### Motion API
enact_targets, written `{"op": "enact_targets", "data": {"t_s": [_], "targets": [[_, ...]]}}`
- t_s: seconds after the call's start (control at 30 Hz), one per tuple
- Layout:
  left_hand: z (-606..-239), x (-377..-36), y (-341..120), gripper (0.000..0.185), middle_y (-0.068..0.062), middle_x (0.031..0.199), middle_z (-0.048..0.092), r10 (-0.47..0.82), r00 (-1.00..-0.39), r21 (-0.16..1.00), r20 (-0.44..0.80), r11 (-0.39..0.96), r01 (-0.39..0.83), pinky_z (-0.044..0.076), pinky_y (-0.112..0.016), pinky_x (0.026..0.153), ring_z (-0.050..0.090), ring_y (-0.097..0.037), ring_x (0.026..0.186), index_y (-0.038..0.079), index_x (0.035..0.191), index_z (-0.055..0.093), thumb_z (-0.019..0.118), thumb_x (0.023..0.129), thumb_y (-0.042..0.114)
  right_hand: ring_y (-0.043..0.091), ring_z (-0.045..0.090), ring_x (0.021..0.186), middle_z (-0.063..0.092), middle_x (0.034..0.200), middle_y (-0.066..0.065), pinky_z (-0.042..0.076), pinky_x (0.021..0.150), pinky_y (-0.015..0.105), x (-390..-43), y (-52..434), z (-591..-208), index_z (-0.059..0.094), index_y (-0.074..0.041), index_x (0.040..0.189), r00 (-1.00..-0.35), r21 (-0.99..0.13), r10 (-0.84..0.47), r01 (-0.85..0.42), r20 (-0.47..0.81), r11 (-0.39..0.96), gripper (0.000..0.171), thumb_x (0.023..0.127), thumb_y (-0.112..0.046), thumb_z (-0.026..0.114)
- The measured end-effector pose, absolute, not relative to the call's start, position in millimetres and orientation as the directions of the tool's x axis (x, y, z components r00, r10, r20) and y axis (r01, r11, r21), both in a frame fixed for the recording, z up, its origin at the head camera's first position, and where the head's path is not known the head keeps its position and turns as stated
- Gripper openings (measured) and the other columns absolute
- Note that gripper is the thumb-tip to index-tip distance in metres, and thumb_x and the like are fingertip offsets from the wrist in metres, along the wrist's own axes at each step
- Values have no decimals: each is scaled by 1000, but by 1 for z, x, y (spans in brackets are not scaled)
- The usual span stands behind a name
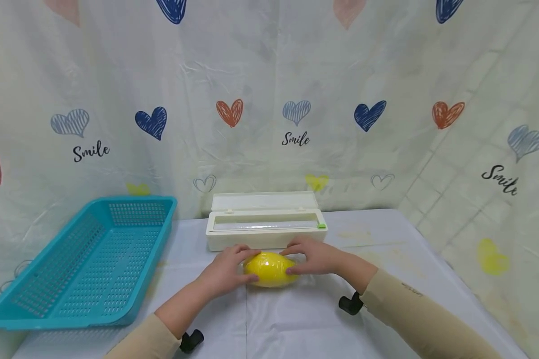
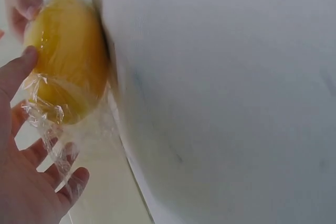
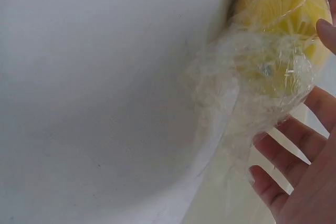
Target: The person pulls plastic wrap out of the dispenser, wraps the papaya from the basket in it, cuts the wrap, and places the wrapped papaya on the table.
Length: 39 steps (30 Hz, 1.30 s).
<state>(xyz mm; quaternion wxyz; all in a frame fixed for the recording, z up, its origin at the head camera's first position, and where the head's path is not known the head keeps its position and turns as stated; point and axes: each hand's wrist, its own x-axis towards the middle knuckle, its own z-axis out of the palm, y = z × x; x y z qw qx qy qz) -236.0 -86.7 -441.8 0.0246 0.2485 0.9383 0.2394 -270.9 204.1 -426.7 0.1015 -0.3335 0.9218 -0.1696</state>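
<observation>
A yellow oval fruit (image 1: 271, 269), wrapped in clear cling film, lies on the white-covered table between both hands. My left hand (image 1: 226, 269) holds its left end, thumb on the near side and fingertips at the top. At the right end my right hand (image 1: 316, 257) grips it in the same way. Loose, crumpled cling film (image 3: 262, 77) bunches past the right end, against the right fingers. More cling film (image 2: 55, 106) gathers by the left fingers, which are spread behind it. The fruit's exact kind cannot be told.
Just behind the fruit stands a white cling film dispenser (image 1: 265, 239), its lid raised and a roll inside. A blue perforated plastic basket (image 1: 134, 299) sits at the left. A curtain (image 1: 269, 60) printed with hearts hangs behind the table (image 1: 292, 329).
</observation>
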Motion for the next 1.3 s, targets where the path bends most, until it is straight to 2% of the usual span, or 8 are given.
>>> {"op": "enact_targets", "data": {"t_s": [0.33,0.53,0.67,0.83,0.97,1.13,1.3], "targets": [[-442,-240,-95,58,-4,153,39,493,-867,475,74,747,465,37,-58,107,35,-35,138,37,141,55,76,87,39,18,57,118,65,124,-9,45,101,46,-251,205,-419,70,-28,122,-771,-424,-631,-545,-85,723,41,91,-53,65],[-442,-240,-99,56,2,158,32,499,-862,476,85,740,475,32,-60,110,27,-33,144,40,141,55,75,88,35,16,59,114,66,123,-10,48,97,45,-238,204,-418,69,-32,123,-778,-457,-618,-512,-113,728,37,93,-54,61],[-442,-238,-98,55,1,159,30,486,-867,468,107,745,475,31,-58,111,27,-32,144,37,141,55,74,90,33,16,61,111,67,121,-10,50,95,44,-233,204,-417,69,-30,121,-756,-475,-646,-534,-101,699,37,94,-54,60],[-445,-226,-97,56,-8,146,44,361,-919,452,159,801,393,39,-55,105,43,-33,131,26,140,57,75,88,35,13,62,106,68,117,-12,53,89,39,-240,204,-419,69,-27,122,-751,-473,-657,-556,-67,684,34,97,-48,60],[-447,-212,-97,61,-7,129,55,251,-964,493,86,831,260,49,-50,94,56,-29,114,22,140,57,75,86,44,11,63,102,68,116,-9,53,86,35,-251,204,-420,61,-26,134,-747,-526,-663,-543,-54,654,42,96,-43,64],[-448,-201,-95,71,-6,125,59,273,-960,577,-58,794,191,55,-44,77,63,-23,99,27,147,48,74,85,49,10,63,104,68,119,-8,53,84,28,-261,200,-419,49,-34,146,-726,-585,-679,-504,-110,635,58,93,-44,68],[-449,-200,-88,78,-9,133,58,313,-946,599,-88,775,201,56,-44,78,65,-21,97,33,153,38,71,86,55,11,64,104,67,122,-7,53,85,29,-262,195,-418,45,-38,148,-707,-624,-691,-472,-155,623,60,93,-42,69]]}}
